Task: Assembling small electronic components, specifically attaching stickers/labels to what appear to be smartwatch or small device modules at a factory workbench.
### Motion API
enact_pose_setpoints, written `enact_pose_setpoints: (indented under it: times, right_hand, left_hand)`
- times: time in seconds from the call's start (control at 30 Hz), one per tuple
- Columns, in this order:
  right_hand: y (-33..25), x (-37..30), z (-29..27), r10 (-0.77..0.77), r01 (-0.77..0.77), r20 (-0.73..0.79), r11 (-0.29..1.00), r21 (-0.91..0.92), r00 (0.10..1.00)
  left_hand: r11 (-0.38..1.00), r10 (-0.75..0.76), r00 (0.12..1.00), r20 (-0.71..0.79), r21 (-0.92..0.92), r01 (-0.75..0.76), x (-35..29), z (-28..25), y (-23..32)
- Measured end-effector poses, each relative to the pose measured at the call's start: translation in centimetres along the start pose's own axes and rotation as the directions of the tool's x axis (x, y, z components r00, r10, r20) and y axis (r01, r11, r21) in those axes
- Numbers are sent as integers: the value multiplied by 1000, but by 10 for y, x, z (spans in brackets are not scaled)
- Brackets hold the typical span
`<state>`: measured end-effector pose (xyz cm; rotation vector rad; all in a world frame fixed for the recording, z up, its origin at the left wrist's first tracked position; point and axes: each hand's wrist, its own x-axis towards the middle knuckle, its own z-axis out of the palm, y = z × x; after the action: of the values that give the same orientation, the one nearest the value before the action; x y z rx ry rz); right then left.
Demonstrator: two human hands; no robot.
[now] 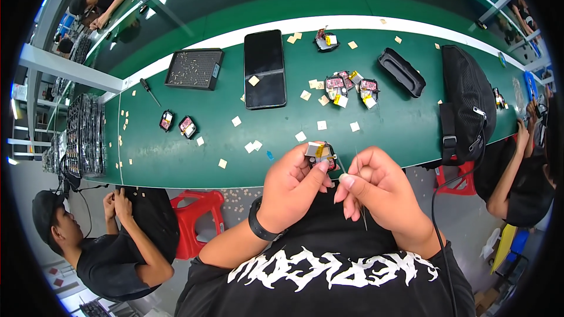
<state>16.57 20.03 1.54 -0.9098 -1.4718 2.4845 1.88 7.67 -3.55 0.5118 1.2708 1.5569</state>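
Note:
My left hand (292,185) grips a small open electronic device (324,163), a black case with a red circuit board, a silver battery and yellow tape. The thumb presses on its near side. Just to the right, my right hand (376,185) pinches a slim metal tool (342,168) resembling tweezers, its upper end at the device's right edge. Thin ends also show above and below the fingers; whether they all belong to one tool is unclear. Past my hands, a cluster of similar open devices (336,87) lies on the green table (276,135).
Two more devices (187,127) lie at the left, near a screwdriver (149,92) and a black tray (194,69) of small parts. A black phone (264,70), a black plastic shell (401,73) and a black bag (466,103) lie farther right. People sit on both sides.

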Motion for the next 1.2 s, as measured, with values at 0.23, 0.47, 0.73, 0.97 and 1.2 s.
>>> enact_pose_setpoints:
  times: [0.23,0.47,0.73,0.97,1.2]
  right_hand:
    - [8,11,-3,111,-115,38,981,156,993]
    - [22,9,1,2,5,-93,998,67,996]
    - [36,5,-6,-404,362,-272,912,-193,873]
    - [4,24,-1,-517,476,154,577,-664,842]
    - [18,18,-6,-340,320,-1,884,-340,940]
  left_hand:
    - [907,265,964,26,334,-258,-4,2,1]
    - [963,-52,996,75,266,31,-3,-7,13]
    - [985,-148,976,157,109,132,-3,-11,19]
    - [928,-82,951,298,370,-36,-11,-7,13]
    - [972,-84,938,337,235,3,-11,-7,12]
